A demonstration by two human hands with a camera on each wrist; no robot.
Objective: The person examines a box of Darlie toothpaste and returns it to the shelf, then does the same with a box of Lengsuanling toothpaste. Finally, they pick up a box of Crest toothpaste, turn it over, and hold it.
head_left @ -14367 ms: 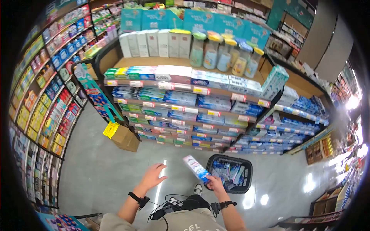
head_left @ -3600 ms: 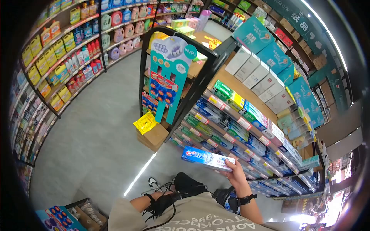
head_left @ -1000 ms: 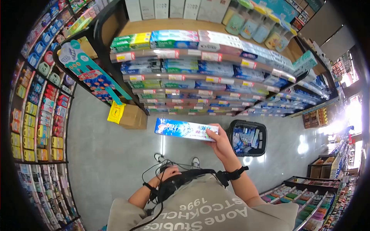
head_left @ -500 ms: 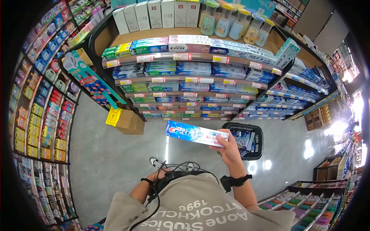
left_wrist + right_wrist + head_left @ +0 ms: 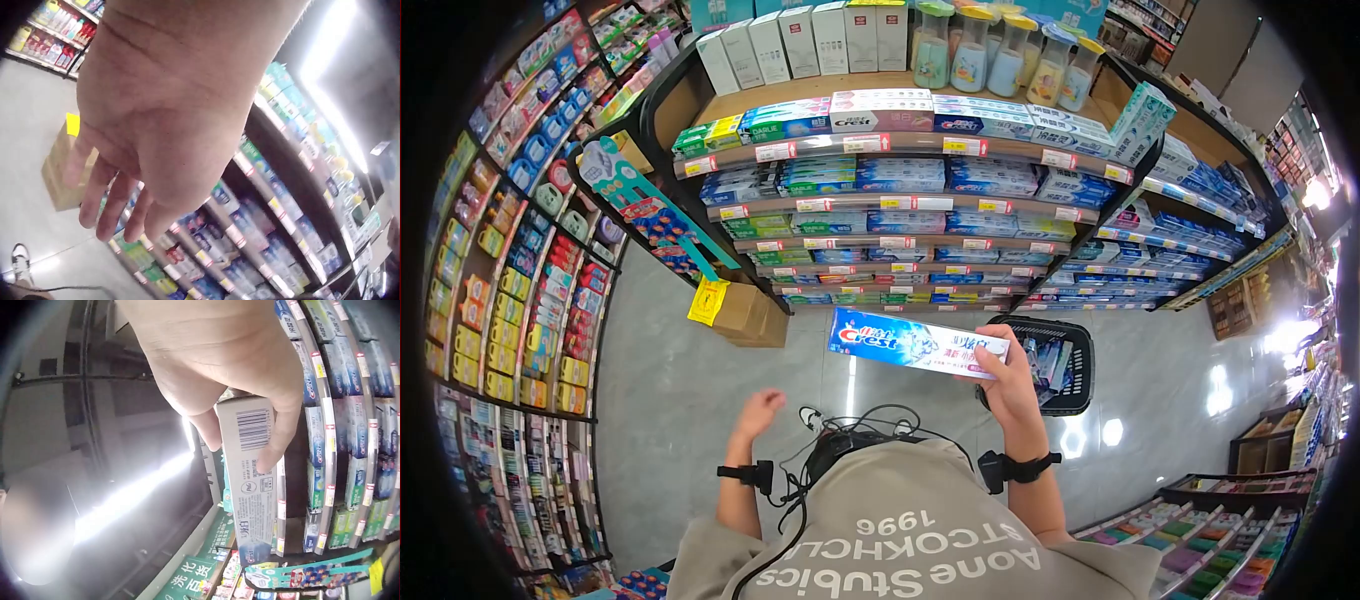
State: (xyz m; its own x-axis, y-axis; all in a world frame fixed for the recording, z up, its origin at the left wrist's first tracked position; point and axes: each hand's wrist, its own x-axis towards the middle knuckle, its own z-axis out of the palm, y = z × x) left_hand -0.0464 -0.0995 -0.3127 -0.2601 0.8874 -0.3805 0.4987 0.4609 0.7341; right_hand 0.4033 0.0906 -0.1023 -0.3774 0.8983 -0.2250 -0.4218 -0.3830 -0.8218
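My right hand (image 5: 1012,385) grips one end of a blue and white Crest toothpaste box (image 5: 900,342), held level in front of my body with its logo side up. In the right wrist view, thumb and fingers pinch the box (image 5: 247,487) from both sides, and its barcode side shows. My left hand (image 5: 758,412) is in the air left of my waist, holding nothing. The left wrist view shows its palm (image 5: 162,119) with the fingers relaxed. A black basket (image 5: 1084,375) with several toothpaste packs stands on the floor, partly hidden behind my right hand.
Ahead stands a shelf unit (image 5: 900,142) stocked with toothpaste boxes, with white boxes (image 5: 830,40) and lidded jars (image 5: 970,55) on top. A cardboard box (image 5: 750,315) sits at its left end. Another rack (image 5: 1210,545) is close at the lower right.
My view has swung from the aisle at the left back to the toothpaste shelf. My left hand has lifted from my waist out to the left. The right hand keeps hold of the toothpaste box.
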